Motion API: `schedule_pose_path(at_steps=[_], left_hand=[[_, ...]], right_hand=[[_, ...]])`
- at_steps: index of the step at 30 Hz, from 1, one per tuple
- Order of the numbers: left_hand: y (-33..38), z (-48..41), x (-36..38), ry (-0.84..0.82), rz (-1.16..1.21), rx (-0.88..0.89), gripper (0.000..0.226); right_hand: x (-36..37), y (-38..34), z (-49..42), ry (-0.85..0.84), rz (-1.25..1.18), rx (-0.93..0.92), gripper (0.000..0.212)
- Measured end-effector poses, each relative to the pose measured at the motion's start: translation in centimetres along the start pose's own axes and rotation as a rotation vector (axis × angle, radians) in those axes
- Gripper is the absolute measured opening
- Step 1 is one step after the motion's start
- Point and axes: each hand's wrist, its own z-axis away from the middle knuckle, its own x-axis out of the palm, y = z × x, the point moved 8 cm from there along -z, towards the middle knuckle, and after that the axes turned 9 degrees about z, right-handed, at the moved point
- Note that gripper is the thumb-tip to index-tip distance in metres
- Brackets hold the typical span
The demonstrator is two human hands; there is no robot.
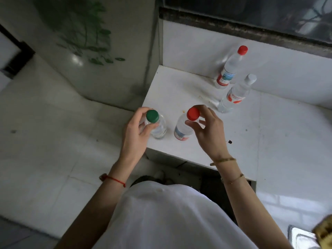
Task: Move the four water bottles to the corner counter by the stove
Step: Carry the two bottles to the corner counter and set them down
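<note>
Left hand (133,133) grips the green-capped bottle (159,127) by its neck and right hand (208,133) pinches the near red-capped bottle (182,129) by its cap at the white counter (179,90) edge, 12 o'clock, with the white-capped bottle (237,95) and then the far red-capped bottle (229,69) upright at 1 o'clock.

Place: you're standing in a home kitchen.
Signs: white tiled tabletop (269,123), steel sink (299,238) at your right, tiled floor (45,150).

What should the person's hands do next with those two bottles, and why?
Probably lift both straight up. The left hand grips the green-capped bottle and the right hand the red-capped bottle at their necks. Both stand near the front of the counter, and no stove shows here, so this seems the starting place.
</note>
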Motion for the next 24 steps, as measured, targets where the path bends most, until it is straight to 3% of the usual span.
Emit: schedule_pose_path(at_steps=[16, 24], left_hand=[[0.3, 17.0, -13.0, 0.633, -0.215, -0.086, 0.026], [-1.2, 23.1, -19.5, 0.894, -0.227, -0.157, 0.031]], right_hand=[[11.1, -11.7, 4.1, -0.447, -0.085, -0.449, 0.029], [19.3, -18.7, 6.7, -0.685, -0.146, -0.553, 0.032]])
